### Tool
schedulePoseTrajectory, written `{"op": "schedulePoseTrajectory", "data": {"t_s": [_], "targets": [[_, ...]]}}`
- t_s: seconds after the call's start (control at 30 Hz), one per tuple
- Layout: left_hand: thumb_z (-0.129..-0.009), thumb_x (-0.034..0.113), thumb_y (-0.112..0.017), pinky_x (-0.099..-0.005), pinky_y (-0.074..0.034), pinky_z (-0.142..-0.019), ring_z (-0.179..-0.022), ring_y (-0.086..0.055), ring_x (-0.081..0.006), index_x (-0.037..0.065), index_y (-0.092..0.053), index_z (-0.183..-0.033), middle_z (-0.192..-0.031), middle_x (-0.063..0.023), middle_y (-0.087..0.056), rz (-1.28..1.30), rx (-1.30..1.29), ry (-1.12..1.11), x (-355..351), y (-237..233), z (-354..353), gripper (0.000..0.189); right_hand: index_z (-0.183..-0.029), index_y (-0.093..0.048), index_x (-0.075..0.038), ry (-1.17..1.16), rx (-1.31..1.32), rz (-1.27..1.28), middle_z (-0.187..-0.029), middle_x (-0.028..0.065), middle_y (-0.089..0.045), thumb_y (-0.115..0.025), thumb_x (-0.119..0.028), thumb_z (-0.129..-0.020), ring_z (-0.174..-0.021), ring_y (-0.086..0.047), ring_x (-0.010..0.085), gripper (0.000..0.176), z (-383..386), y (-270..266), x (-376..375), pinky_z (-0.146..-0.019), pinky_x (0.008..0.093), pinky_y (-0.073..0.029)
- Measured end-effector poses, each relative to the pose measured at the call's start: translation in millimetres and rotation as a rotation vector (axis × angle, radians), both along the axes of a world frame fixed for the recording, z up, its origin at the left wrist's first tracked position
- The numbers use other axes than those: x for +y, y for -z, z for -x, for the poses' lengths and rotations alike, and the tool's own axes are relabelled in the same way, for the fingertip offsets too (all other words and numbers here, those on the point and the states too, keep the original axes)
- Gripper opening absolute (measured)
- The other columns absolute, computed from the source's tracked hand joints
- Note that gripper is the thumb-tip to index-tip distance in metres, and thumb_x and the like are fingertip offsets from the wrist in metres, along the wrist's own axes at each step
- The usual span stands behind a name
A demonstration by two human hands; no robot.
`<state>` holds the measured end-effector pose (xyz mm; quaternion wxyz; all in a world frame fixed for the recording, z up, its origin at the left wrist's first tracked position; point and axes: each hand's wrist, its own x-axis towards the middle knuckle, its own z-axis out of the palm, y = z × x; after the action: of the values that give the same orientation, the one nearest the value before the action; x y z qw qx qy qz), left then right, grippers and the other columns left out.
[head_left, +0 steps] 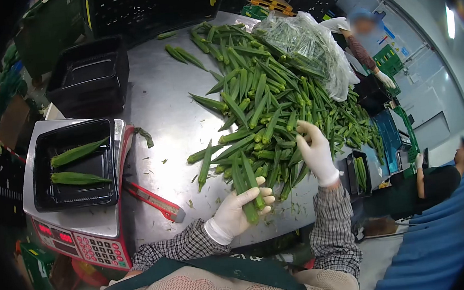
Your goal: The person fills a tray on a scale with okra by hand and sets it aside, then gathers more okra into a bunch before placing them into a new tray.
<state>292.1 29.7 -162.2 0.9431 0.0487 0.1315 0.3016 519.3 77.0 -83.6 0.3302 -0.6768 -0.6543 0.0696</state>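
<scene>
My left hand (239,214), in a white glove, is closed around a couple of okra pods (251,204) at the near edge of the pile. My right hand (316,152), gloved too, is held over the right side of the okra pile (258,96) with its thumb and fingers apart. Nothing shows between those fingers. On the red-edged digital scale (92,221) to the left sits a black plastic tray (78,196). Two okra pods (80,152) lie inside it, apart from each other.
A red box cutter (155,202) lies beside the scale on the metal table (149,97). Black trays (89,74) are stacked behind the scale. A clear plastic bag (311,46) covers the pile's far side. Another black tray (358,174) holds okra at right. Two co-workers (364,53) stand beyond.
</scene>
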Motion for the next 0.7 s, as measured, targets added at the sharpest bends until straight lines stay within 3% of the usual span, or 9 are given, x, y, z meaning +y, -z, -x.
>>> {"op": "schedulePoseTrajectory", "data": {"t_s": [0.07, 0.17, 0.27, 0.43, 0.57, 0.7], "targets": [[-0.09, 0.015, -0.055, -0.0384, -0.05, -0.087, -0.103, -0.057, -0.0268, 0.003, -0.044, -0.124, -0.113, -0.0148, -0.055, -0.041, 0.04, -0.033, -1, 1, -1, 0.038, -0.116, -0.053, 0.002, 0.149, -0.252, -0.071, -0.087, 0.0109, -0.063, -0.062, -0.01, -0.078, -0.066, -0.058, 0.0148, 0.04, -27, 30, 32, -0.062, 0.0236, -0.046], [-0.088, 0.013, -0.058, -0.038, -0.049, -0.087, -0.101, -0.057, -0.0275, -0.001, -0.043, -0.123, -0.112, -0.0164, -0.056, -0.064, 0.074, -0.054, -2, 0, -4, 0.04, -0.117, -0.05, 0.006, 0.278, -0.154, 0.17, -0.08, 0.0103, -0.064, -0.063, -0.017, -0.079, -0.061, -0.056, 0.0136, 0.046, -40, 53, 59, -0.059, 0.0244, -0.047], [-0.089, 0.016, -0.057, -0.0376, -0.049, -0.088, -0.102, -0.057, -0.0275, -0.001, -0.043, -0.123, -0.111, -0.0164, -0.056, -0.031, 0.071, -0.059, -1, 1, -2, 0.041, -0.117, -0.051, 0.006, 0.324, 0.476, 0.175, -0.076, 0.0061, -0.064, -0.064, -0.02, -0.081, -0.06, -0.055, 0.0115, 0.046, -59, 58, 54, -0.057, 0.0236, -0.045], [-0.089, 0.023, -0.057, -0.0374, -0.048, -0.089, -0.102, -0.056, -0.0264, -0.001, -0.042, -0.125, -0.111, -0.0167, -0.055, -0.074, 0.075, -0.066, -5, 0, -5, 0.045, -0.121, -0.044, 0.008, -0.001, 1.152, 0.11, -0.095, 0.0143, -0.062, -0.048, -0.005, -0.088, -0.061, -0.052, 0.012, 0.035, -25, 20, 0, -0.057, 0.022, -0.045], [-0.089, 0.026, -0.057, -0.0369, -0.046, -0.09, -0.104, -0.054, -0.025, 0.0, -0.043, -0.124, -0.109, -0.0154, -0.056, -0.093, 0.107, -0.122, -4, -5, -2, 0.046, -0.118, -0.048, 0.005, -0.154, 1.143, 0.23, -0.097, 0.0121, -0.062, -0.051, -0.006, -0.088, -0.065, -0.055, 0.0115, 0.032, 4, 3, -29, -0.06, 0.0212, -0.046], [-0.087, 0.023, -0.062, -0.0309, -0.045, -0.085, -0.099, -0.054, -0.0185, 0.001, -0.041, -0.123, -0.109, -0.0114, -0.056, -0.052, 0.103, -0.251, -3, -8, -3, 0.047, -0.113, -0.054, 0.0, -0.263, 0.729, 0.548, -0.093, 0.0054, -0.062, -0.054, -0.008, -0.087, -0.072, -0.057, 0.0073, 0.028, 59, -18, -60, -0.059, 0.0182, -0.045]]}}
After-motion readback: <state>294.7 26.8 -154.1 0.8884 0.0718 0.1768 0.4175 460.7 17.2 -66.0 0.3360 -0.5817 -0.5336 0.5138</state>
